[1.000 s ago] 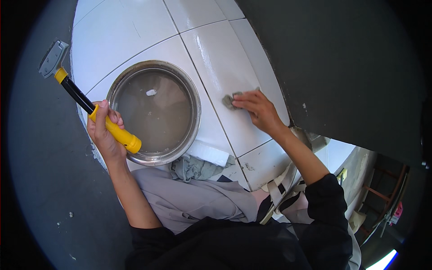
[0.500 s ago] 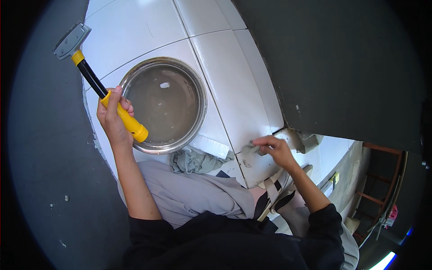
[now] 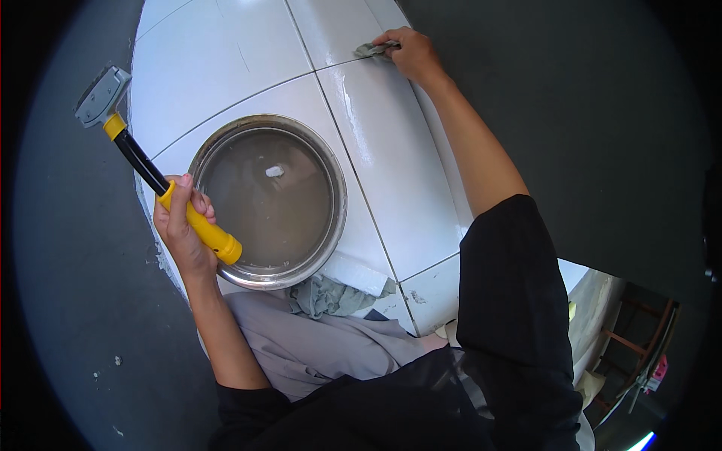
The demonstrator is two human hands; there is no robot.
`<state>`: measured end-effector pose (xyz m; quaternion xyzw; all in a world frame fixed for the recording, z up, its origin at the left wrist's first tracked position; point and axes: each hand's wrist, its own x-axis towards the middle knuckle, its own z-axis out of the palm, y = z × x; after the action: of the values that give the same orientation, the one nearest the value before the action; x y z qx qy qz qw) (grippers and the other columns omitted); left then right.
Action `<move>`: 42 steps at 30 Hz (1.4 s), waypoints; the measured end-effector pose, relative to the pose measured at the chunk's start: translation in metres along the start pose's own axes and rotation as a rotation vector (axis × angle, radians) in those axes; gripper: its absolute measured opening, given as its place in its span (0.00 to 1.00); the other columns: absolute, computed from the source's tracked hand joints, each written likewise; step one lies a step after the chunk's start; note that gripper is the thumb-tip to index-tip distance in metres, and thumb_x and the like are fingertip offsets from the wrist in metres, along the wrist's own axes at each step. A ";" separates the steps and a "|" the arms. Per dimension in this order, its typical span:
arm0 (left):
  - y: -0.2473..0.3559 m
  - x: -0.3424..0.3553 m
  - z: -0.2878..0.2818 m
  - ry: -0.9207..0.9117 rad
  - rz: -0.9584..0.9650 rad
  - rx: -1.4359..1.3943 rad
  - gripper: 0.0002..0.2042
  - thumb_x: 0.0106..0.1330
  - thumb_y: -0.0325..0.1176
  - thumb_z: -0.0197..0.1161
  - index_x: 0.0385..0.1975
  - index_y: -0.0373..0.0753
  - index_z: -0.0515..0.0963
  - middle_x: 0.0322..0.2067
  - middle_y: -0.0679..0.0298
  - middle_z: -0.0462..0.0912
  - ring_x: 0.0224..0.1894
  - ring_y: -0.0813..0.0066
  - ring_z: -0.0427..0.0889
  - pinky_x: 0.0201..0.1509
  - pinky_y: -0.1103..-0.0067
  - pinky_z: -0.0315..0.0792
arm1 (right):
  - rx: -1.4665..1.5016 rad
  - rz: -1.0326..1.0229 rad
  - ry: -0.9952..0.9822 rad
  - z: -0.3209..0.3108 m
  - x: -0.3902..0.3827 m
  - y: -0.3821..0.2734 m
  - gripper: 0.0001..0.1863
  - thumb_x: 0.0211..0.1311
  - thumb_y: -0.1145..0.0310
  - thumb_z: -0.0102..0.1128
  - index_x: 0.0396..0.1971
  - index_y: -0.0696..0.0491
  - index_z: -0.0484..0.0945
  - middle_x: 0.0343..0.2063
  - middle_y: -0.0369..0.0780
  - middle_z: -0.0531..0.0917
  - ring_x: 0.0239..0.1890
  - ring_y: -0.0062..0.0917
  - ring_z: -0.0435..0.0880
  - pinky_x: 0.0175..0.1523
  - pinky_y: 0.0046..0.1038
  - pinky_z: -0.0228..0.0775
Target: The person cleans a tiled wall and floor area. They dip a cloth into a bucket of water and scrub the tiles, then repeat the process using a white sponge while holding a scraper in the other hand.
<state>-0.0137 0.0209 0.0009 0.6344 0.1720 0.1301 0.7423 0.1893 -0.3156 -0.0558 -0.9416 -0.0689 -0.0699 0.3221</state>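
My left hand is closed round the yellow handle of a long scraper, its grey metal head pointing up and to the left. Beside that hand sits a round metal basin of cloudy grey water, with a small white piece in it. My right hand reaches far forward and pinches a small grey-green cloth against the white tiles, near a grout line. Wet streaks shine on the tile just below the cloth.
A crumpled grey cloth and a white block lie between the basin and my knee. Dark walls border the white tiled surface on both sides. A brown wooden rack stands at lower right.
My right hand has swung forward with the cloth, from near my foot to the far tiles. Wet streaks now show there. My left hand still holds the scraper, slightly lower in view.
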 end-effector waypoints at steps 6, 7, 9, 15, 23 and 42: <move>-0.002 -0.001 0.001 -0.009 -0.003 0.020 0.08 0.65 0.37 0.61 0.30 0.44 0.69 0.15 0.71 0.67 0.17 0.87 0.68 0.20 0.90 0.66 | -0.007 -0.160 -0.087 0.002 -0.035 0.020 0.19 0.54 0.88 0.51 0.38 0.51 0.84 0.43 0.37 0.84 0.44 0.29 0.82 0.52 0.25 0.74; -0.002 -0.001 0.001 -0.012 0.000 0.023 0.08 0.65 0.37 0.61 0.30 0.43 0.70 0.15 0.71 0.67 0.17 0.87 0.68 0.21 0.90 0.66 | -0.021 -0.205 -0.066 -0.001 -0.052 0.020 0.19 0.53 0.87 0.53 0.38 0.50 0.84 0.43 0.37 0.83 0.45 0.29 0.81 0.52 0.25 0.74; -0.001 -0.002 0.001 -0.020 0.009 0.016 0.08 0.65 0.37 0.61 0.30 0.43 0.70 0.15 0.71 0.67 0.17 0.87 0.68 0.21 0.90 0.65 | -0.061 -0.241 -0.057 -0.011 -0.093 0.020 0.18 0.52 0.87 0.55 0.37 0.49 0.85 0.44 0.36 0.83 0.46 0.29 0.80 0.51 0.25 0.74; 0.004 -0.007 0.005 -0.011 -0.001 -0.033 0.08 0.63 0.36 0.62 0.28 0.43 0.70 0.14 0.70 0.68 0.16 0.84 0.69 0.22 0.88 0.66 | -0.012 -0.159 -0.143 -0.043 -0.209 -0.002 0.19 0.49 0.88 0.56 0.36 0.49 0.84 0.44 0.35 0.82 0.47 0.31 0.79 0.50 0.29 0.73; 0.010 -0.010 0.006 0.001 -0.019 -0.055 0.08 0.63 0.35 0.62 0.29 0.43 0.71 0.15 0.70 0.68 0.17 0.84 0.69 0.22 0.87 0.65 | 0.136 0.076 -0.261 -0.067 -0.301 -0.035 0.18 0.52 0.86 0.56 0.39 0.50 0.83 0.43 0.36 0.82 0.47 0.30 0.79 0.51 0.29 0.73; 0.001 0.000 -0.003 0.000 -0.055 -0.024 0.08 0.63 0.36 0.61 0.29 0.43 0.69 0.15 0.70 0.67 0.15 0.85 0.68 0.20 0.88 0.66 | 0.084 0.078 0.268 0.007 0.054 -0.001 0.14 0.55 0.81 0.57 0.41 0.53 0.83 0.40 0.41 0.85 0.41 0.29 0.83 0.49 0.26 0.73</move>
<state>-0.0146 0.0236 0.0016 0.6205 0.1880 0.1116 0.7531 0.2429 -0.3059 -0.0508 -0.9115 0.0083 -0.1795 0.3699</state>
